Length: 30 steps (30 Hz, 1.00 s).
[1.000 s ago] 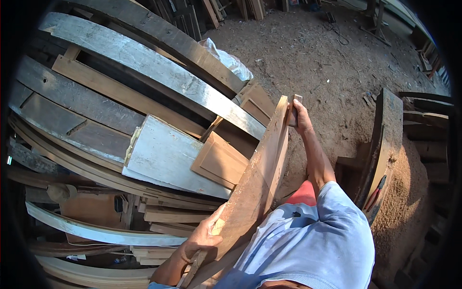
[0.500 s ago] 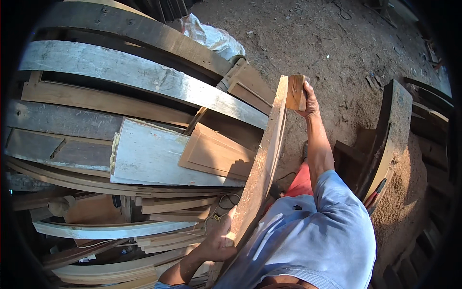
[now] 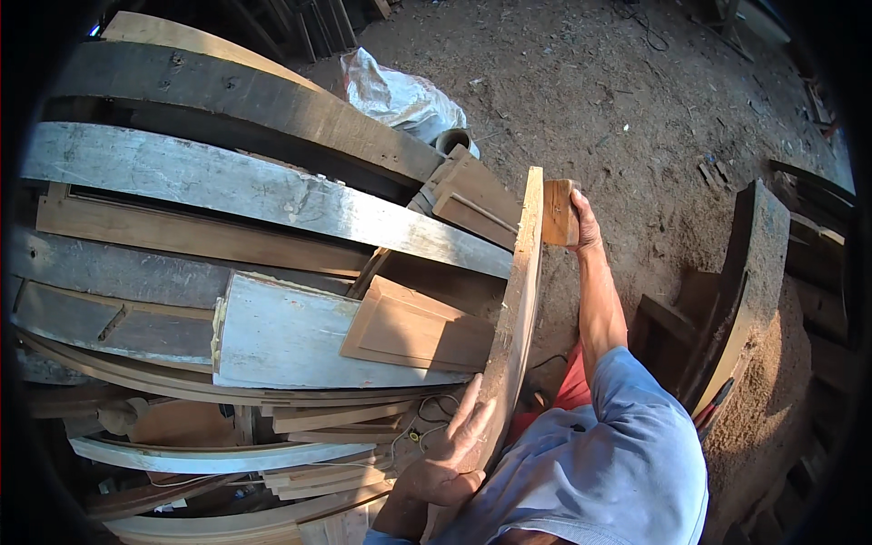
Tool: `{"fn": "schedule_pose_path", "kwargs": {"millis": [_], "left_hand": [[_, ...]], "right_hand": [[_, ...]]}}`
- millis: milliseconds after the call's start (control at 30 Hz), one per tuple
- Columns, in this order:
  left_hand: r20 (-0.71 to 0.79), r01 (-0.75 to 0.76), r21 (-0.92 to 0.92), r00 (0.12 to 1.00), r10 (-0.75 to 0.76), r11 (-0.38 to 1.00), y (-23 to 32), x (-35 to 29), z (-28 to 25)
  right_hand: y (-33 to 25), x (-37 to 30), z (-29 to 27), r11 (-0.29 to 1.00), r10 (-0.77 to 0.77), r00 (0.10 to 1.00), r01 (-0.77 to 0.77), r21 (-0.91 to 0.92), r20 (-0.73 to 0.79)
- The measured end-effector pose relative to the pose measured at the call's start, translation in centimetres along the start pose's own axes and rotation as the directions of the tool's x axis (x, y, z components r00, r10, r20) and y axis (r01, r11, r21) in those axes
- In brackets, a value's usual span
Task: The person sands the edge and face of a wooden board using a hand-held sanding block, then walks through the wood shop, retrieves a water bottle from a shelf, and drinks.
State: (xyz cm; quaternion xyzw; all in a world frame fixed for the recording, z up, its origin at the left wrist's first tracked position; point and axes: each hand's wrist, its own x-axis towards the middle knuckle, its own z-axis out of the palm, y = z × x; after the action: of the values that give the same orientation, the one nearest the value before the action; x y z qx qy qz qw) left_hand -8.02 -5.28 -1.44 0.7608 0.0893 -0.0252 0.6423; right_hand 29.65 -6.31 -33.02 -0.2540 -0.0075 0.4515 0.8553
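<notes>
Beside stacked timber point(image 3: 173, 173), a long board point(image 3: 520, 291) is supported by the left hand point(image 3: 445, 472), now shifted forward, its fingers splayed, suggesting steadying rather than clamping; near the far end, a wooden block point(image 3: 559, 213) is clasped by the right hand's point(image 3: 587, 225) curled fingers.

We had our left hand point(image 3: 447, 472) on a long wooden board point(image 3: 519, 291), its thin edge facing up. Our right hand point(image 3: 589, 225) held a brown wood block point(image 3: 559, 211) right beside the board's far end. Past the planks point(image 3: 236, 178), we saw a white bag point(image 3: 400, 98) on the dirt floor point(image 3: 563, 82).
</notes>
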Motion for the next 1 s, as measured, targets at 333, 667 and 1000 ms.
{"fn": "schedule_pose_path", "kwargs": {"millis": [333, 667, 1000], "left_hand": [[-0.208, -0.304, -0.153, 0.94, 0.27, 0.94, -5.8, 6.3, 1.0], [-0.219, -0.263, -0.109, 0.947, 0.235, 0.959, -1.2, 8.8, 2.6], [-0.124, -0.48, -0.052, 0.873, 0.471, 0.876, 4.9, 16.6, 3.3]], "right_hand": [[0.7, 0.3, 1.9, 0.999, 0.035, 0.997, -0.036, -0.026, -0.065], [-6.2, 0.7, 4.7, 0.988, -0.041, 0.998, 0.032, -0.153, -0.051], [-24.3, 2.2, 10.8, 0.921, -0.314, 0.942, 0.332, -0.203, 0.116]]}}
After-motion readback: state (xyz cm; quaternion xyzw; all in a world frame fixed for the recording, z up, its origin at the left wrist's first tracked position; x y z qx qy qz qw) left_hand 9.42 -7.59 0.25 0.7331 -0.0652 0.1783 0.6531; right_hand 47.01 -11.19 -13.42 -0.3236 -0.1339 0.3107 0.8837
